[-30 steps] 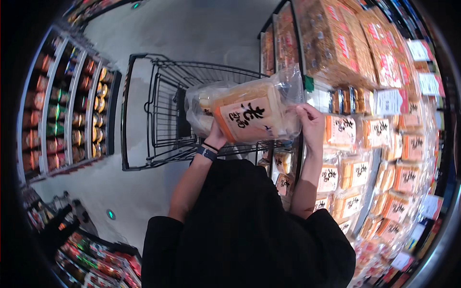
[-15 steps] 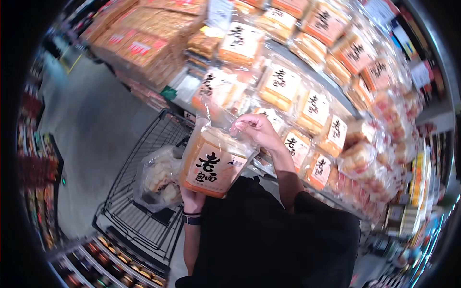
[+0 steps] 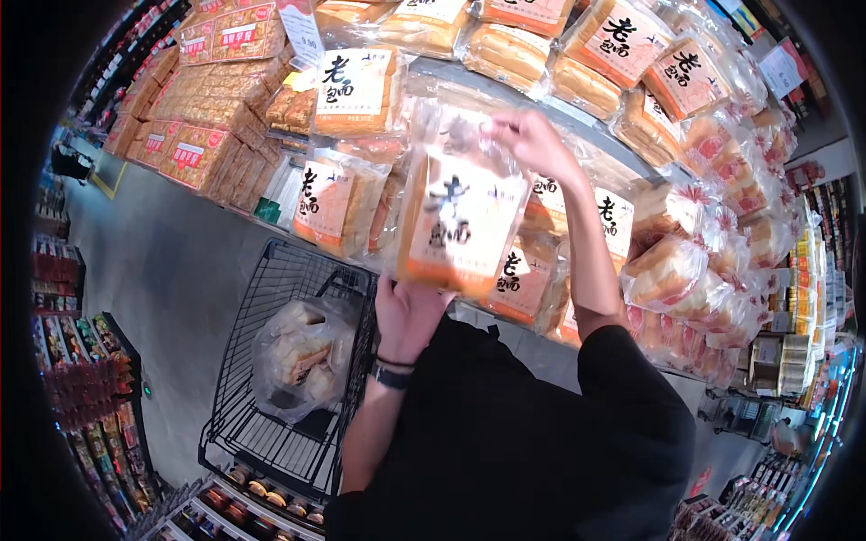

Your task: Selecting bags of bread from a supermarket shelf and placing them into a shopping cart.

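Note:
My right hand pinches the gathered clear top of a bread bag, which has a white and orange label with black characters and is slightly smeared by motion. My left hand supports the same bag at its lower end, fingers partly hidden behind it. The bag is held in front of a sloped display of similar bagged loaves. Below left of it, a black wire cart holds a clear bag of pale rolls.
Stacked golden snack packs fill the display's left end, and knotted bags of bread its right. A price sign stands at the top. Another shelf lies behind me. A far trolley is at the lower right.
My view has swung right to face the bread display. Both hands have carried the held bag from over the cart to in front of the loaves, where it is now raised higher.

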{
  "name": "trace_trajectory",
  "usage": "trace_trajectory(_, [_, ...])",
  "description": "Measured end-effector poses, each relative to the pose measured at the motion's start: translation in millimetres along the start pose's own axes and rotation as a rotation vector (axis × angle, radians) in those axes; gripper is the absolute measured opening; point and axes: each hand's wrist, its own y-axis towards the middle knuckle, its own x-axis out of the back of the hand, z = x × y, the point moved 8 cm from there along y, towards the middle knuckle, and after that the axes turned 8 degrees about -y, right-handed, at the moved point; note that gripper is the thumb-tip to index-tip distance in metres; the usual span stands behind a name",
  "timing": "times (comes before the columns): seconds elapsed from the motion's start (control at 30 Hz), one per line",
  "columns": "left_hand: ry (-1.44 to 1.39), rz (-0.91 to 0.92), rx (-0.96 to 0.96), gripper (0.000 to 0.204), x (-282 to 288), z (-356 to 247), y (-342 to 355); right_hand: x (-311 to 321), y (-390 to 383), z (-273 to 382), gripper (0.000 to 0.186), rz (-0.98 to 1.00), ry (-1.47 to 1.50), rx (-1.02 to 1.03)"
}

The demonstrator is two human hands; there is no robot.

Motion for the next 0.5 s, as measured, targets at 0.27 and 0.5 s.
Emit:
trace_trajectory(0.27, [-0.079,-0.143,-0.091,0.056,-34.1,18.7,120.7,41.0,98.2,-35.2,0.023,-0.264,-0.278,0.017])
trace_trajectory(0.5, [-0.105,-0.274,-0.173,0.062,-22.3,0.8,139.3,37.1,75.9,-35.9,0.028,-0.506,-0.305,0.163])
